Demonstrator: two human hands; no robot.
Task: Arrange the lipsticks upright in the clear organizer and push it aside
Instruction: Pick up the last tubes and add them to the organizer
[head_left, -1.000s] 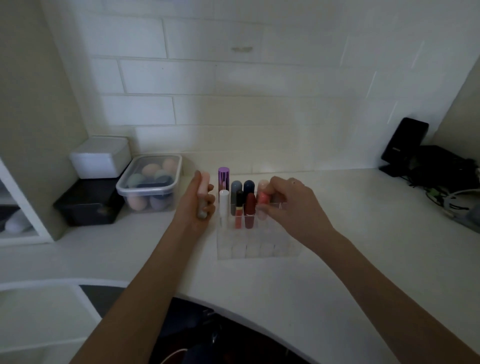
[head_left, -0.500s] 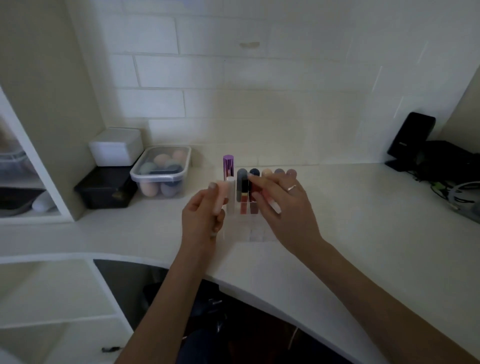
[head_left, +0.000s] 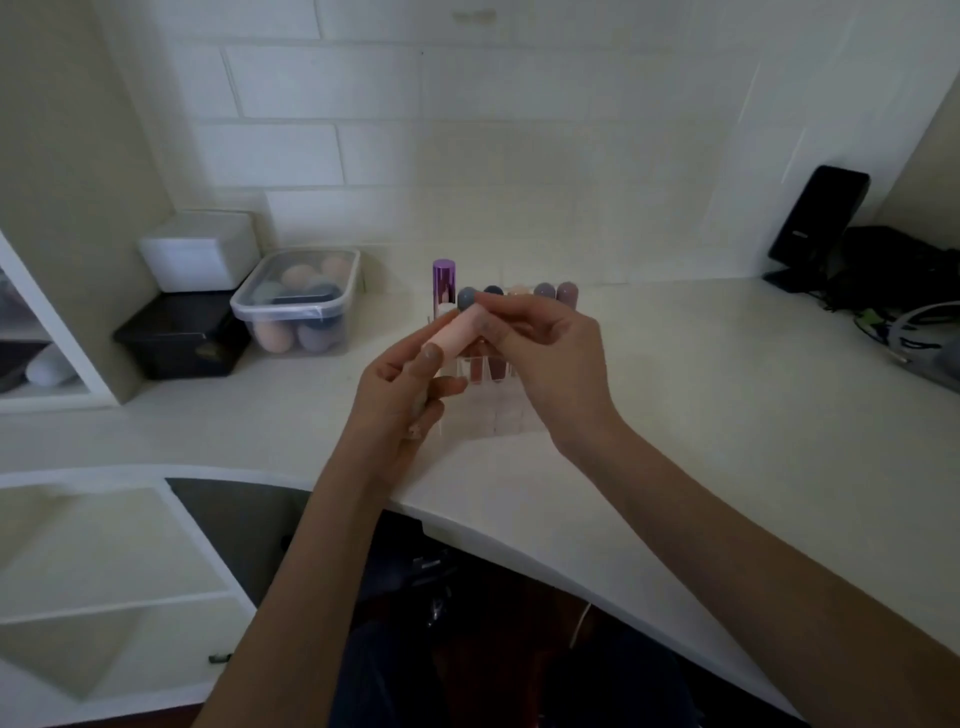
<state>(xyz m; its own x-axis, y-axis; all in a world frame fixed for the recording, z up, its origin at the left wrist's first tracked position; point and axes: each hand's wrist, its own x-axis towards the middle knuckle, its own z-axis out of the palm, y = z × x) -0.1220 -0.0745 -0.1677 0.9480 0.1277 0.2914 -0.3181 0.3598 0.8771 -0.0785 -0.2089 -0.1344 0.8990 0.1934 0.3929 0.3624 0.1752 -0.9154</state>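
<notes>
Head view: pink lipstick (head_left: 453, 332) tilts up-right, both hands gripping.

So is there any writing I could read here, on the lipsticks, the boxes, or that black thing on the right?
No text can be read anywhere.
Black upright device by the wall: a faint pale mark on its face, too small and blurred to read.
Pale pink lipstick tube held between the left hand and right hand: no visible print.
Clear lidded plastic tub of makeup sponges, white box, black box: no labels visible.
</notes>
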